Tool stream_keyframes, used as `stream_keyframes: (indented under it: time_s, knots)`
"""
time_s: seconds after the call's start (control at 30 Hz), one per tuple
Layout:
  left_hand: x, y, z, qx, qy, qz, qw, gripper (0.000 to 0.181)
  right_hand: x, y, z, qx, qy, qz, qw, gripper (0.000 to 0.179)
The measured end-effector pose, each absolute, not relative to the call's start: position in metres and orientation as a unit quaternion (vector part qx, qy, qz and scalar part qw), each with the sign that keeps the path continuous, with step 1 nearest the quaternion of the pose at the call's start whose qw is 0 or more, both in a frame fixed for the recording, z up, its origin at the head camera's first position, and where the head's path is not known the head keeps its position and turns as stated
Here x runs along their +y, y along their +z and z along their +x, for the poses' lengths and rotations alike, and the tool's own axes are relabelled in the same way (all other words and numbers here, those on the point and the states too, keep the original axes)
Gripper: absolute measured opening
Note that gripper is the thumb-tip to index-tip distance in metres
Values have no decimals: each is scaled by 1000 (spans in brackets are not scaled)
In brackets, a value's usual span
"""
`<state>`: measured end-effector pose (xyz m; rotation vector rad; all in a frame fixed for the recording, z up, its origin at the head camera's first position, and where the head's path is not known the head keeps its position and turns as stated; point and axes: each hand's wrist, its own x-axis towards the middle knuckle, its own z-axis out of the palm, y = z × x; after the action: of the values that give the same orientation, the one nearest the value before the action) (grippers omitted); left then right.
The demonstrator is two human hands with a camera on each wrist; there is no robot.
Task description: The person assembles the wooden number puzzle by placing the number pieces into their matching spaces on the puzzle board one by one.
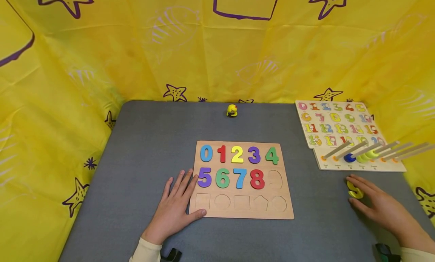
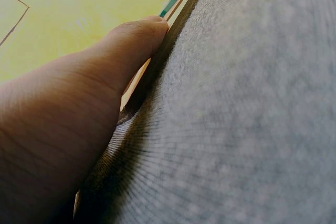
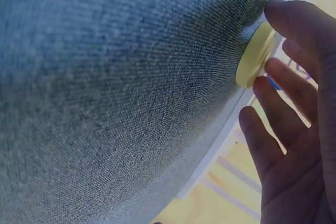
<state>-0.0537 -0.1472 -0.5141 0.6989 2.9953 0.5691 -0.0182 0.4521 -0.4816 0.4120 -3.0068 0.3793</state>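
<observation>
A wooden number puzzle board (image 1: 210, 212) lies on the table, with colourful digits 0 to 8 seated in it. At its left edge rests my left hand (image 1: 175, 213), fingers spread and fairly straight, thumb on the front left corner; the left wrist view shows the thumb (image 2: 131, 40) against the board's edge. On the right, a yellow number piece (image 1: 355, 190), curved like a 9 and partly covered, lies on the table. My right hand (image 1: 384, 205) is around it, thumb and fingers apart on either side. In the right wrist view, fingertips reach the yellow piece (image 3: 254, 59).
Behind my right hand stands a counting board with upright pegs (image 1: 360, 165), holding blue and yellow-green rings. A number-printed board (image 1: 334, 122) adjoins it. One small yellow toy (image 1: 232, 110) sits at the table's back edge. Yellow patterned cloth (image 1: 136, 47) surrounds the grey table (image 1: 153, 141).
</observation>
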Motion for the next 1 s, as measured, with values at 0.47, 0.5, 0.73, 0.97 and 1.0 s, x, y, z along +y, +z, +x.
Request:
stream_keyframes:
  time_s: [0.47, 0.5, 0.73, 0.97, 1.0]
  knots:
    - [-147, -514, -53, 958, 181, 223, 8, 104, 459, -485, -23, -976, 120, 154, 92, 59]
    - [-147, -515, -53, 958, 181, 223, 8, 104, 458, -485, -23, -976, 122, 155, 96, 59]
    - [-148, -515, -53, 957, 185, 225, 8, 104, 445, -480, -26, -961, 146, 182, 146, 58]
    - [-147, -514, -54, 958, 183, 223, 11, 104, 396, -468, -43, -937, 184, 237, 177, 71]
    - [-147, -514, -54, 958, 183, 222, 12, 104, 387, -466, -45, -935, 185, 244, 179, 73]
